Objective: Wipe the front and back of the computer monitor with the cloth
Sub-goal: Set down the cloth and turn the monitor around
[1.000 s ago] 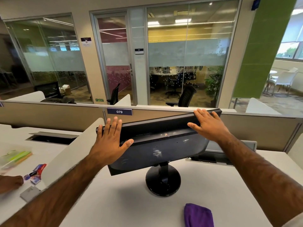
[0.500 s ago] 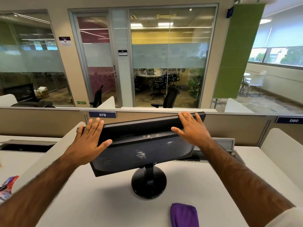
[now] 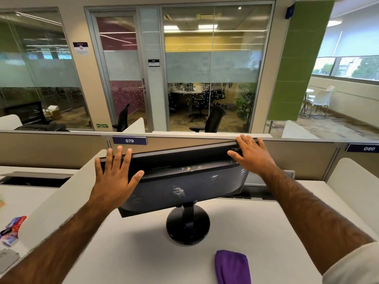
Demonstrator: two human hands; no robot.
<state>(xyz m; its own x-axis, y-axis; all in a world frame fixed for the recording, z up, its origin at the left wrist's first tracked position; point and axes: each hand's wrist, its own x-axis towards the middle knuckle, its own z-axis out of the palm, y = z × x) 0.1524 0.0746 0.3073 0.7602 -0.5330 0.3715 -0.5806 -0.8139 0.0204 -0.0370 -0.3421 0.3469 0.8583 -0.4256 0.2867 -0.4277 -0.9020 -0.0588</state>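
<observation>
A black computer monitor [image 3: 184,181] stands on a round black base [image 3: 187,227] on the white desk, its dusty, white-smudged back turned toward me and its top tilted. My left hand [image 3: 114,179] grips the monitor's left end, fingers over the edge and thumb on the back. At the top right corner, my right hand [image 3: 249,154] holds on with its fingers curled over the top edge. A folded purple cloth [image 3: 232,267] lies on the desk in front of the base, near the front edge, touched by neither hand. The screen side is hidden.
A low beige partition [image 3: 61,148] labelled 079 and 080 runs behind the monitor. White curved dividers [image 3: 57,203] flank the desk on both sides. Small packets [image 3: 12,226] lie on the neighbouring desk at left. A cable slot [image 3: 254,194] sits behind the monitor.
My view has swung a little to the right and then back. Both hands keep the same hold on the monitor, which looks the same on the desk. The cloth has not moved.
</observation>
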